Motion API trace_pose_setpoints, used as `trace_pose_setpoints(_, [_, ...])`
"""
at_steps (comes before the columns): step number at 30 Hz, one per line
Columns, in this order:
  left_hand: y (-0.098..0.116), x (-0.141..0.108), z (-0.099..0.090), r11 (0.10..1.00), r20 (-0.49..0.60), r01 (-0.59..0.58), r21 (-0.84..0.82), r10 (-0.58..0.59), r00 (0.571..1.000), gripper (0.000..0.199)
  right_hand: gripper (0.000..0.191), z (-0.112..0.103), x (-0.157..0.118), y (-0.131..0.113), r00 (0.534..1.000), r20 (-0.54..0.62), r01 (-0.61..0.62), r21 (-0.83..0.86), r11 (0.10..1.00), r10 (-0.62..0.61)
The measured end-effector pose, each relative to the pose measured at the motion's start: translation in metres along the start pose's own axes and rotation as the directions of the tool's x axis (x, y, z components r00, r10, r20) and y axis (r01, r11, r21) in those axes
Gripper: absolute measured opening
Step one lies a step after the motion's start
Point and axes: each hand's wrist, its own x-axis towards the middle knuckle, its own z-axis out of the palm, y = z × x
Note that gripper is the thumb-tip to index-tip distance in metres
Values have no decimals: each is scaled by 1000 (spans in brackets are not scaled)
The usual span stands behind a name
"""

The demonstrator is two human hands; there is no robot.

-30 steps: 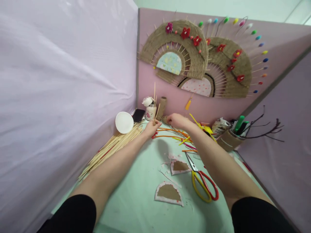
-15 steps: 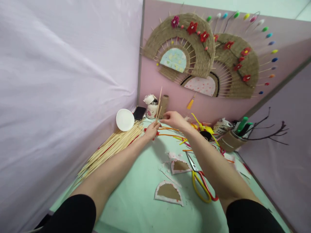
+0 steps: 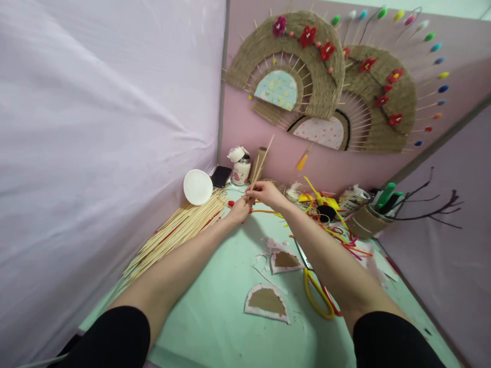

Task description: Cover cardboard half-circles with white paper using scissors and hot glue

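Several thin wooden sticks [image 3: 258,171] stand upright from my left hand [image 3: 241,209], whose fingers are wrapped round their lower part. My right hand [image 3: 267,194] meets it from the right, its thumb and fingertips pinched at the sticks just above the left hand. Left of the hands lies a long pile of pale sticks [image 3: 180,230] with a few red ones. Nearer on the green table [image 3: 207,317] are two half-round cardboard pieces with fabric edges, one in front [image 3: 266,300] and one behind it [image 3: 286,259].
Yellow-and-red scissors [image 3: 318,296] lie under my right forearm. At the back stand a white bottle [image 3: 241,169], a phone [image 3: 221,176] and a white round dish [image 3: 197,187]. Coloured pipe cleaners and a pen holder [image 3: 362,221] with branches sit at right. Woven fans [image 3: 326,92] hang behind.
My right hand has moved left and closed on the sticks at my left hand. The upright sticks now lean more to the right and spread apart. The view has shifted slightly.
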Motion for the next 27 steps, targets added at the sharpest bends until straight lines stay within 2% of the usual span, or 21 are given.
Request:
trace_pose_setpoints(2, [0,-3,-2,997,0,-50,61,50,999,14,21,-2,1,0,997,-73,12,29,999,-10])
trace_pose_setpoints(4, [-2,-7,-5,991,14,-59,119,57,998,12,23,-12,3,-3,980,-199,37,73,997,-21])
trace_pose_setpoints(7, [-6,-11,-12,984,37,-16,178,10,999,16,27,-43,5,-13,914,-405,71,145,987,-6])
trace_pose_setpoints(8, [-8,-11,-15,977,21,-11,212,6,1000,17,27,-55,5,-16,887,-462,82,153,985,-2])
trace_pose_setpoints(10, [-8,-10,-24,947,-85,15,320,13,996,20,29,-77,3,-20,842,-539,103,164,981,2])
trace_pose_setpoints(13, [0,-7,-45,848,-298,150,509,10,955,25,31,-96,-5,-17,838,-546,107,168,980,2])
trace_pose_setpoints(15, [13,-8,-62,711,-334,194,676,61,940,30,33,-99,-13,-12,864,-503,66,148,987,17])
trace_pose_setpoints(16, [22,-9,-70,641,-306,174,747,100,947,48,33,-98,-17,-9,880,-475,37,133,991,31])
trace_pose_setpoints(17, [31,-11,-75,590,-230,114,799,125,965,64,34,-95,-20,-7,895,-443,9,116,993,44])
trace_pose_setpoints(18, [41,-14,-78,572,-168,60,818,138,976,72,34,-91,-22,-6,911,-409,-11,101,995,52])
trace_pose_setpoints(19, [52,-16,-77,594,-110,-6,805,158,981,71,34,-87,-24,-6,926,-373,-23,89,996,55])
trace_pose_setpoints(20, [63,-18,-73,656,-54,-75,751,174,983,66,34,-82,-26,-7,940,-336,-27,82,996,53])
trace_pose_setpoints(22, [82,-20,-53,869,21,-150,471,158,987,54,34,-70,-28,-14,962,-270,-19,86,996,42])
trace_pose_setpoints(23, [90,-21,-40,959,60,-125,253,114,992,50,33,-64,-28,-18,971,-237,-14,90,996,35])
trace_pose_setpoints(24, [96,-21,-25,999,126,-37,0,37,991,40,33,-58,-28,-23,978,-206,-10,92,996,29])
trace_pose_setpoints(25, [99,-22,-11,973,207,101,-209,-57,977,25,32,-53,-29,-27,983,-180,-8,91,996,24])
trace_pose_setpoints(26, [101,-23,2,954,246,160,-252,-97,964,11,32,-51,-30,-29,987,-157,-8,86,996,22])
trace_pose_setpoints(27, [101,-24,11,939,241,191,-285,-123,963,4,31,-51,-32,-30,991,-133,-16,76,997,26])
